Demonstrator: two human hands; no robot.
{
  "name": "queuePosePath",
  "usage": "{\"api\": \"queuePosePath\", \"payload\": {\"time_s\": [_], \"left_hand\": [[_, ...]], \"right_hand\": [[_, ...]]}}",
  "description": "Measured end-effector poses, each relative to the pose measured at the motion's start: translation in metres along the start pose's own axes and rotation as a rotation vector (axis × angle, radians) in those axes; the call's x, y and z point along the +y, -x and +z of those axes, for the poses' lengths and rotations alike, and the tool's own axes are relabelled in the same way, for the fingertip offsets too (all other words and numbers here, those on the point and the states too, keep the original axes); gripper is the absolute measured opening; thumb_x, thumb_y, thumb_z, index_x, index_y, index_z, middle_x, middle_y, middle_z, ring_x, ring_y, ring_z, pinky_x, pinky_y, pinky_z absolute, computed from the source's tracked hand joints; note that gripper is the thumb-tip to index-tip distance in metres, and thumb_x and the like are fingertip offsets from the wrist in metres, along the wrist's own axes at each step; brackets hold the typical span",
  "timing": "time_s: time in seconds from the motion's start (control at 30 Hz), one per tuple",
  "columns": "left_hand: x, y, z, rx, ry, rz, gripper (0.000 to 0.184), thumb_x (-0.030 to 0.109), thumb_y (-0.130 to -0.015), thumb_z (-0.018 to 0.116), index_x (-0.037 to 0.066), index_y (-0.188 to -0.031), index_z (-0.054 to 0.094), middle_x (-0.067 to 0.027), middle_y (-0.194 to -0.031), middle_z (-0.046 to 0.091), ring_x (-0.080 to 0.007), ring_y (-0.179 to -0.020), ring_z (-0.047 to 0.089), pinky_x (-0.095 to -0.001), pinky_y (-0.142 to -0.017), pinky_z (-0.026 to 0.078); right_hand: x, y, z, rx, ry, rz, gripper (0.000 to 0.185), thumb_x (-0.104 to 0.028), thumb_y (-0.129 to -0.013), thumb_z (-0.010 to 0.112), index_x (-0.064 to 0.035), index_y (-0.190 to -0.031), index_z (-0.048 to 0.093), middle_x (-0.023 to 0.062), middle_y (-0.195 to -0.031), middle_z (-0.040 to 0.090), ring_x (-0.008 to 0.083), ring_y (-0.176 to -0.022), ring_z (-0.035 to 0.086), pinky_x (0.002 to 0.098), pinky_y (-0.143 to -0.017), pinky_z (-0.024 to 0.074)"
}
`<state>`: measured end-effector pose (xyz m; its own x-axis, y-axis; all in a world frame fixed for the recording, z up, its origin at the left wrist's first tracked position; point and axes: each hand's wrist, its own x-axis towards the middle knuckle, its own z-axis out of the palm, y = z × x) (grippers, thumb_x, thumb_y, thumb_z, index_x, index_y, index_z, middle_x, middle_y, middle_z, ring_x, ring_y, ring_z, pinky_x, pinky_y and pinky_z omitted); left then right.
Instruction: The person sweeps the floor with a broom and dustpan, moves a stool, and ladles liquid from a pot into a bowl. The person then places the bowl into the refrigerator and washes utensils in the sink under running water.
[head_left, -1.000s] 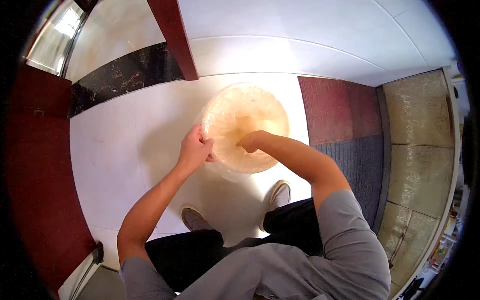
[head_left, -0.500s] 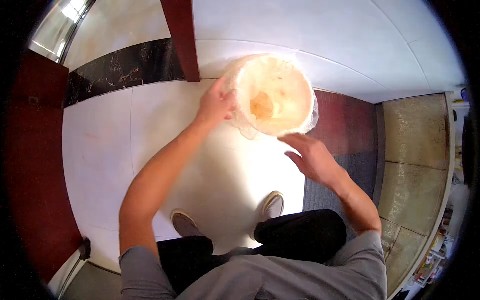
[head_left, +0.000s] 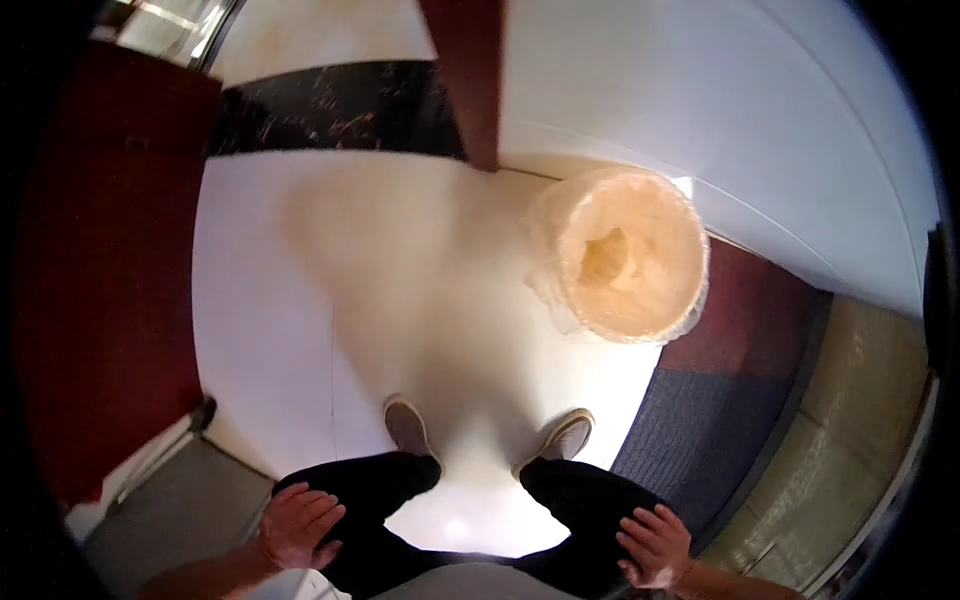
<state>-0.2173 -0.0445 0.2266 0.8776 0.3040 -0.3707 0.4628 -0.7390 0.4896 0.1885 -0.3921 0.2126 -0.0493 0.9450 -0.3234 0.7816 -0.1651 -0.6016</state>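
Observation:
A round trash bin [head_left: 700, 262] stands on the floor by the wall, upper right of centre. A thin translucent liner bag [head_left: 552, 270] covers its inside and hangs over its rim. My left hand [head_left: 303, 527] rests on my left thigh, holding nothing, its fingers extended. On my right thigh lies my right hand [head_left: 655, 547], also bare of any object, with its fingers apart. Both hands are well away from the bin.
A dark red door [head_left: 110, 300] fills the left side. A dark red post [head_left: 472, 90] meets the floor behind the bin. To the right lie a red and dark grey mat [head_left: 690, 420] and a tan tiled surface [head_left: 850, 430]. My shoes [head_left: 407, 425] are on the pale floor.
Both hands have left the bin's rim and bag and come back to my thighs. My view has shifted, so the bin appears lower and farther right.

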Motion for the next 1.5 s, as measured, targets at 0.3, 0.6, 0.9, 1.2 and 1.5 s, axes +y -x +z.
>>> {"api": "queuePosePath", "payload": {"time_s": [0.3,0.6,0.9,1.2,1.5], "left_hand": [[-0.014,0.047,0.019,-0.174,0.176,0.227,0.033,0.024,-0.066,0.070,0.006,-0.094,0.073,-0.0125,-0.106,0.069,-0.0310,-0.103,0.065,-0.0486,-0.089,0.054],[0.020,0.099,0.057,-0.018,0.353,0.234,0.029,0.026,-0.074,0.073,0.004,-0.093,0.073,-0.0124,-0.107,0.070,-0.0306,-0.107,0.065,-0.0415,-0.094,0.053],[0.103,0.138,0.102,-0.076,0.385,-0.288,0.034,0.037,-0.084,0.068,0.003,-0.089,0.068,-0.0112,-0.096,0.065,-0.0290,-0.101,0.061,-0.0413,-0.083,0.053],[0.253,0.221,0.174,0.186,1.009,-1.035,0.101,0.049,-0.084,0.067,0.006,-0.156,0.010,-0.0258,-0.157,0.025,-0.0415,-0.143,0.030,-0.0449,-0.114,0.034],[0.414,0.356,0.237,0.506,1.770,-1.847,0.038,0.032,-0.092,0.061,0.002,-0.115,0.065,-0.0192,-0.095,0.070,-0.0285,-0.079,0.070,-0.0403,-0.067,0.056]], "right_hand": [[-0.015,0.018,0.012,-0.126,-0.171,0.014,0.030,-0.031,-0.090,0.055,-0.0072,-0.095,0.073,0.0097,-0.107,0.071,0.0320,-0.110,0.064,0.0523,-0.102,0.0420],[-0.057,0.000,0.026,-0.237,-0.141,-0.133,0.021,-0.019,-0.086,0.060,-0.0070,-0.096,0.074,0.0097,-0.112,0.070,0.0299,-0.114,0.063,0.0530,-0.106,0.0403],[-0.173,-0.055,0.063,-0.329,0.133,-0.131,0.025,-0.025,-0.091,0.059,-0.0087,-0.106,0.070,0.0100,-0.117,0.066,0.0278,-0.118,0.057,0.0457,-0.109,0.0360],[-0.300,0.025,0.111,-0.444,0.047,0.139,0.032,-0.023,-0.086,0.064,-0.0023,-0.111,0.068,0.0231,-0.124,0.059,0.0392,-0.124,0.050,0.0453,-0.105,0.0416],[-0.240,-0.009,0.046,-0.895,-0.567,0.898,0.036,-0.025,-0.098,0.061,-0.0002,-0.123,0.056,0.0154,-0.101,0.066,0.0285,-0.087,0.069,0.0415,-0.074,0.0600]]}}
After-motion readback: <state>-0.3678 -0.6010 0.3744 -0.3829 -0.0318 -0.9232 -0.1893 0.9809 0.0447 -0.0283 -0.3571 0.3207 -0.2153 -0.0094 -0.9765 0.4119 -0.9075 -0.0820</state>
